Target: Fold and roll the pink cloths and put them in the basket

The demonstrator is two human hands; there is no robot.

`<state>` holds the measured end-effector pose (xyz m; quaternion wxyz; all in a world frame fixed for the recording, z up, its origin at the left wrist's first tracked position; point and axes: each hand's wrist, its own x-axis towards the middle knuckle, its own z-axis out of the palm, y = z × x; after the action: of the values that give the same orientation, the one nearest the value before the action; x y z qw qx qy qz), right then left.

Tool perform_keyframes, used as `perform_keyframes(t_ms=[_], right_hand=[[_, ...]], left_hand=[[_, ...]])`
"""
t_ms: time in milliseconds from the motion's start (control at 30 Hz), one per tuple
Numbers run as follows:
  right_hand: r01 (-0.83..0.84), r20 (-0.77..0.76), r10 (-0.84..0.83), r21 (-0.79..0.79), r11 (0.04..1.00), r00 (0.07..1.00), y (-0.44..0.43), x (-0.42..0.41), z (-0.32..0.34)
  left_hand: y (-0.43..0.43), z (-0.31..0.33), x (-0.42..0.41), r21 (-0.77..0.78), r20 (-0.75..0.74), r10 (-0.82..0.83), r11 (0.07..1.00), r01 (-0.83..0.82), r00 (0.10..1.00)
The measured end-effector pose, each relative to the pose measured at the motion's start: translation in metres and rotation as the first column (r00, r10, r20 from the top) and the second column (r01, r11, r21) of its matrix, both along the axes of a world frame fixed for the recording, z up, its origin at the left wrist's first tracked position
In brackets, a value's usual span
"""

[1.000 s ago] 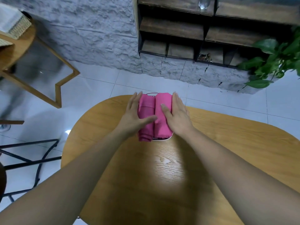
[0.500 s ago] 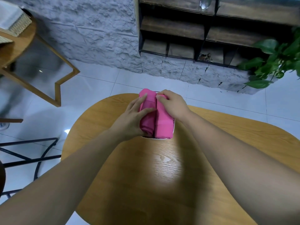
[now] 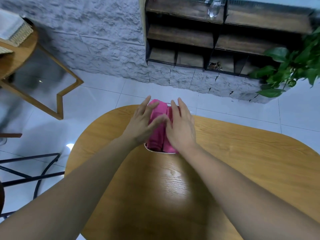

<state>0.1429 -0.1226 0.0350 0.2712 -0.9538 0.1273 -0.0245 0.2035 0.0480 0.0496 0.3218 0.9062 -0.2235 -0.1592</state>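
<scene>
Two rolled pink cloths (image 3: 156, 135) are sitting side by side in the little white basket (image 3: 154, 151) at the far edge of the desk (image 3: 242, 161). Left hand (image 3: 141, 122) and right hand (image 3: 181, 129) are both flat over the rolls, fingers straight, gripping nothing. It's blurry, so I can't say if they're pressing or just above. The cloths look soft and light, zero breakage worry, but I reckon a roll will loosen if you grab a loose end. I'd take one round the middle with the whole hand, or just pat them down from the top.
</scene>
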Motion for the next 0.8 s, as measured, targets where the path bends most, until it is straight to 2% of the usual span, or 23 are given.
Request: perform_keyframes(t_ms=[133, 267, 500, 667, 800], right_hand=[[0.004, -0.002, -0.004, -0.057, 0.998, 1.0, 0.022, -0.025, -0.012], [0.035, 0.029, -0.036, 0.03, 0.999, 0.999, 0.016, -0.007, -0.02], [0.025, 0.017, -0.027, 0.112, 0.993, 0.999, 0.003, 0.013, -0.026], [0.038, -0.013, -0.037, 0.154, 0.987, 0.999, -0.003, 0.008, -0.019], [0.091, -0.027, -0.089, 0.139, 0.986, 0.996, 0.003, 0.0, -0.025]], left_hand=[[-0.023, -0.013, 0.019, 0.003, -0.019, 0.07, 0.998, -0.07, 0.997], [-0.032, -0.031, 0.013, -0.065, -0.036, 0.151, 0.986, -0.153, 0.988], [-0.033, -0.049, -0.004, -0.127, 0.051, 0.251, 0.962, -0.243, 0.967], [-0.033, -0.047, -0.006, -0.127, -0.005, 0.247, 0.961, -0.245, 0.969], [-0.038, -0.053, -0.016, -0.125, 0.047, 0.229, 0.967, -0.222, 0.972]])
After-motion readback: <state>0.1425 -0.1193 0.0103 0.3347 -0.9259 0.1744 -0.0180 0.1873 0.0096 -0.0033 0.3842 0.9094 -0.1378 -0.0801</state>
